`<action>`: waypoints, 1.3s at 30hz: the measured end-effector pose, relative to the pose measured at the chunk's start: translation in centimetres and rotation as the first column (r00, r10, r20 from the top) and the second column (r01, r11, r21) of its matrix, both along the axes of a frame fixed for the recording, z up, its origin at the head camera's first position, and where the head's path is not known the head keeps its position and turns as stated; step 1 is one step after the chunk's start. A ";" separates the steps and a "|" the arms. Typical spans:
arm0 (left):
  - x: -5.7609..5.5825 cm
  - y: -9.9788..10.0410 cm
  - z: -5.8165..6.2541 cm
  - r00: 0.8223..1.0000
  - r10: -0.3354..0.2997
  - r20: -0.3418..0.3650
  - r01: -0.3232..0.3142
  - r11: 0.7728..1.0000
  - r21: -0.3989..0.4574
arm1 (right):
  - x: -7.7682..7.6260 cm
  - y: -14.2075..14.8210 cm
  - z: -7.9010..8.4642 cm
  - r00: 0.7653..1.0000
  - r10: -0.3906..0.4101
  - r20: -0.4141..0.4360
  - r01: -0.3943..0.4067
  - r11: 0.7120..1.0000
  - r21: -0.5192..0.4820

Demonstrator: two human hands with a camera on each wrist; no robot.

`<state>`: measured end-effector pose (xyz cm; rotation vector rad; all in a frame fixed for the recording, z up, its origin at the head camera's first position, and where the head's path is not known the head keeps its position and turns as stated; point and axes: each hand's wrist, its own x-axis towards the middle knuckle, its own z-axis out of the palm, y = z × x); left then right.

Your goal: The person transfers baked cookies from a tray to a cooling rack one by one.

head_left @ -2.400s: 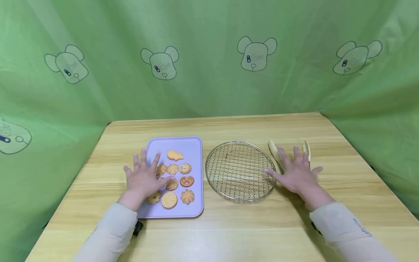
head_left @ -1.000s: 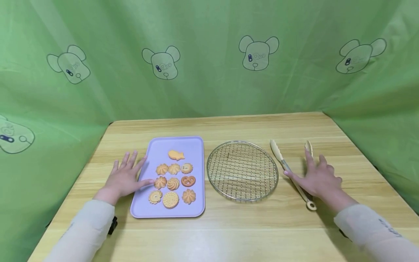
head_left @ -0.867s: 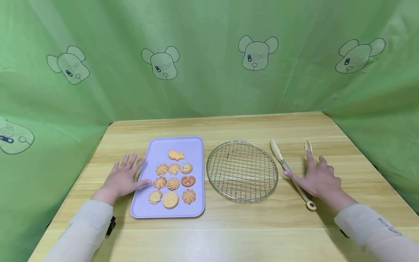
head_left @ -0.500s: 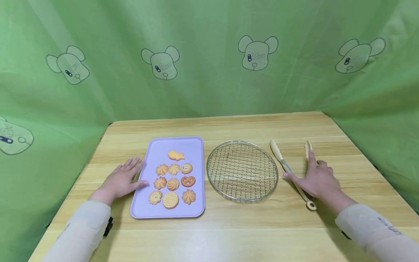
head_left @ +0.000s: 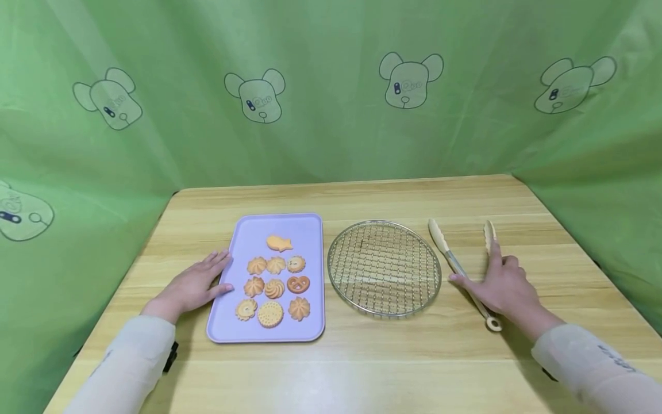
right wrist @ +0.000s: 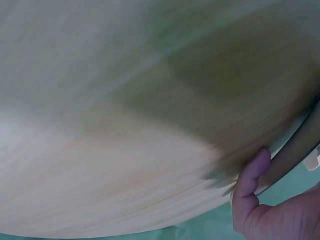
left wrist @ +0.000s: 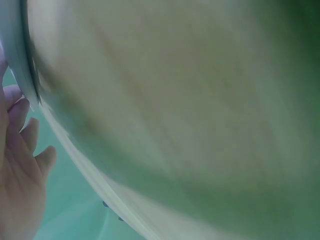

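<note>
My left hand point(head_left: 193, 284) lies at the left edge of a lavender tray point(head_left: 305, 230), thumb over the rim, fingers extended along the side. In the left wrist view those fingers point(left wrist: 29, 135) are only slightly bent beside the tray rim point(left wrist: 17, 45). Several cookies sit on the tray, among them a fish-shaped cookie point(head_left: 279, 243), a pretzel cookie point(head_left: 297, 284) and a round cookie point(head_left: 270, 315). On the right, my right hand point(head_left: 509, 290) holds spread tongs point(head_left: 455, 264), thumb at one arm and forefinger along the other. A curled finger point(right wrist: 245, 195) meets a tong arm in the right wrist view.
A round wire cooling rack point(head_left: 384, 268) lies between tray and tongs on the wooden table point(head_left: 362, 374). Green curtains point(head_left: 331, 132) with mouse-head prints enclose the table's back and sides.
My left hand has shifted left from over the cookies to the tray's edge. The right hand has moved right and come onto the tongs, its spread fingers now curled. Tray, rack and cookies stayed put.
</note>
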<state>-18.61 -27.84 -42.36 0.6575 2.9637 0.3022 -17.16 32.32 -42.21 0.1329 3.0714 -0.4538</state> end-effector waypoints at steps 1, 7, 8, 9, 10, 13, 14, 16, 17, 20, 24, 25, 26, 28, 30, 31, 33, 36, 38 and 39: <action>0.0 0.0 0.0 1.000 0.000 0.002 0.000 1.000 0.001 | 0.0 0.0 -0.1 1.000 0.001 0.002 -0.001 1.000 0.001; 0.0 0.0 -0.2 1.000 -0.002 0.000 0.002 1.000 0.007 | -0.2 0.0 -0.6 1.000 -0.001 0.001 0.001 1.000 0.001; 0.0 0.0 -0.2 1.000 -0.003 0.000 0.003 1.000 0.007 | -0.2 0.0 -0.6 1.000 -0.004 0.003 0.004 1.000 0.001; 0.0 0.0 -0.2 1.000 -0.003 -0.001 0.003 1.000 0.008 | -0.2 -0.1 -0.6 1.000 -0.007 0.007 0.007 1.000 0.000; 0.0 0.0 -0.2 1.000 -0.005 -0.001 0.005 1.000 0.007 | -0.2 -0.1 -0.5 1.000 -0.011 0.013 0.011 1.000 -0.001; 0.1 0.0 -0.1 1.000 -0.007 0.000 0.007 1.000 0.009 | -0.1 -0.2 -0.3 0.999 -0.027 0.041 0.027 1.000 -0.013; 0.1 0.0 -0.1 1.000 -0.007 0.000 0.007 1.000 0.010 | -0.1 -0.3 -0.3 0.998 -0.031 0.046 0.031 0.999 -0.017; 0.1 0.0 0.0 1.000 -0.007 -0.001 0.007 1.000 0.010 | 0.0 -0.3 -0.2 0.998 -0.037 0.056 0.039 0.999 -0.026; 0.1 0.0 0.0 1.000 -0.007 -0.001 0.007 1.000 0.011 | 0.0 -0.4 -0.2 0.998 -0.040 0.057 0.042 0.999 -0.031; 0.1 0.1 0.0 1.000 -0.005 -0.001 0.005 1.000 0.013 | 0.1 -0.5 -0.1 0.997 -0.047 0.059 0.050 0.998 -0.044; 0.0 0.1 -0.1 1.000 -0.005 0.000 0.005 1.000 0.019 | 0.2 -0.4 0.1 0.996 -0.056 0.062 0.059 0.997 -0.052; 0.0 0.1 -0.2 1.000 -0.004 0.002 0.004 1.000 0.020 | 0.3 -0.4 0.1 0.996 -0.056 0.065 0.060 0.997 -0.054; 0.0 0.1 -0.2 1.000 -0.005 0.003 0.005 1.000 0.020 | 0.3 -0.4 0.1 0.996 -0.057 0.062 0.060 0.997 -0.054; -0.1 0.1 -0.2 1.000 -0.002 0.007 0.002 1.000 0.017 | 0.4 -0.3 0.2 0.997 -0.063 0.054 0.066 0.996 -0.056; -0.1 0.1 -0.2 1.000 0.002 0.012 -0.002 1.000 0.015 | 0.4 -0.2 0.3 0.997 -0.072 0.037 0.075 0.995 -0.061; -0.1 0.1 -0.2 1.000 0.004 0.013 -0.004 1.000 0.013 | 0.4 -0.2 0.3 0.996 -0.080 0.027 0.081 0.995 -0.065; -0.1 0.1 -0.2 1.000 0.007 0.014 -0.007 1.000 0.011 | 0.4 -0.2 0.5 0.995 -0.098 0.002 0.098 0.992 -0.078; 0.0 0.1 -0.2 1.000 0.007 0.008 -0.007 1.000 0.013 | 0.3 -0.3 0.7 0.992 -0.122 -0.025 0.118 0.987 -0.113; 0.0 0.1 -0.3 1.000 0.004 0.003 -0.004 1.000 0.017 | 0.2 -0.3 0.9 0.991 -0.130 -0.040 0.124 0.982 -0.141; 0.1 0.1 -0.3 1.000 0.004 0.000 -0.004 1.000 0.018 | 0.2 -0.3 0.9 0.990 -0.132 -0.049 0.123 0.981 -0.151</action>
